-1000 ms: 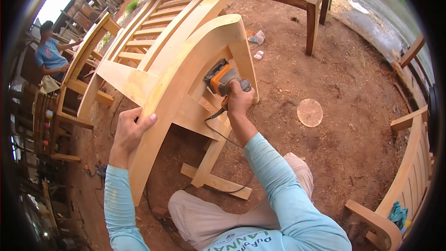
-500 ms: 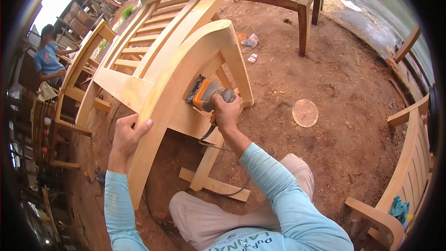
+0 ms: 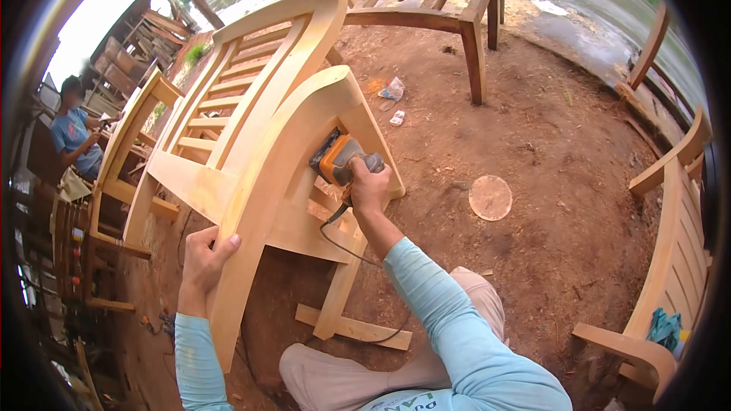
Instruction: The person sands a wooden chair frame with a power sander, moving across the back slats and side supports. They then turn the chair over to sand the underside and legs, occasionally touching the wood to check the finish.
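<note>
A pale wooden chair [image 3: 263, 175] with a slatted back stands tilted in front of me. My right hand [image 3: 369, 186] is wrapped round an orange and black power sander [image 3: 337, 158], whose pad lies against the inner face of the curved side piece. A black cord [image 3: 329, 237] hangs from the sander and loops down past my right forearm. On the left, my left hand [image 3: 205, 259] grips the edge of the chair's long side board, with the thumb on top and the fingers partly hidden behind the wood.
A dark wooden frame [image 3: 470, 27] stands at the back. Beside the right edge is a slatted bench [image 3: 666, 251] with a teal cloth [image 3: 665, 328]. A round wooden disc [image 3: 490, 198] lies on the dirt. Another person [image 3: 74, 137] sits at the far left near wooden frames.
The view has tilted up, so the near chair parts and disc sit lower. The sander has shifted slightly along the side piece, toward its upper end. Both hands keep their holds.
</note>
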`<state>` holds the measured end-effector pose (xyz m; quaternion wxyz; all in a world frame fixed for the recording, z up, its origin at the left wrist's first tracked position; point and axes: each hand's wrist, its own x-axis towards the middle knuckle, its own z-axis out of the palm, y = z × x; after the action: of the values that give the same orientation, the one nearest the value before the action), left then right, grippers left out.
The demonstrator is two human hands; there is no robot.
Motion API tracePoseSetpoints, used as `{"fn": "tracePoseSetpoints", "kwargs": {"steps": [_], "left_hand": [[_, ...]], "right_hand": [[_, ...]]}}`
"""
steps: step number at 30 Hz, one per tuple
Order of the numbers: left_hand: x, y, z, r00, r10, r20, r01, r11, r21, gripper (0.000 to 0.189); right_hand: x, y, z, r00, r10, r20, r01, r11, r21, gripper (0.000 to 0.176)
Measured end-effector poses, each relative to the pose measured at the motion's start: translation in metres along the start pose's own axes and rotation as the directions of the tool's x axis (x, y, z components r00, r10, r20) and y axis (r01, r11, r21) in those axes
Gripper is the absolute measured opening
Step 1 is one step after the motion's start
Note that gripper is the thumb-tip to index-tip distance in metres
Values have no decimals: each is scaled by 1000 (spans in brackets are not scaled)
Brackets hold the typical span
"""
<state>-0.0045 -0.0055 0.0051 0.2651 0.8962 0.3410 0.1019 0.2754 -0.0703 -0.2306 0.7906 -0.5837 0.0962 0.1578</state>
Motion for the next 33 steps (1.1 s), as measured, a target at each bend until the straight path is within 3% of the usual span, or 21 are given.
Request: {"fn": "tracePoseSetpoints", "kwargs": {"steps": [13,16,20,25,33], "left_hand": [[-1,-2,4,997,39,-63,-41,998,-37,47],[-1,0,4,997,49,-64,-51,998,-23,47],[-2,-1,-1,1000,24,-2,-24,1000,19,53],[-1,5,3,998,40,-41,-41,999,-24,49],[-3,3,2,999,17,-44,-18,1000,-23,48]], "right_hand": [[-2,-17,0,1000,3,-24,-3,1000,-18,76],[3,-12,4,997,-69,-37,70,997,25,76],[-9,-35,-3,998,-59,14,60,995,-75,73],[-24,-42,-12,994,-13,109,27,992,-123,69],[-51,-21,-22,975,32,219,-11,996,-93,70]]}}
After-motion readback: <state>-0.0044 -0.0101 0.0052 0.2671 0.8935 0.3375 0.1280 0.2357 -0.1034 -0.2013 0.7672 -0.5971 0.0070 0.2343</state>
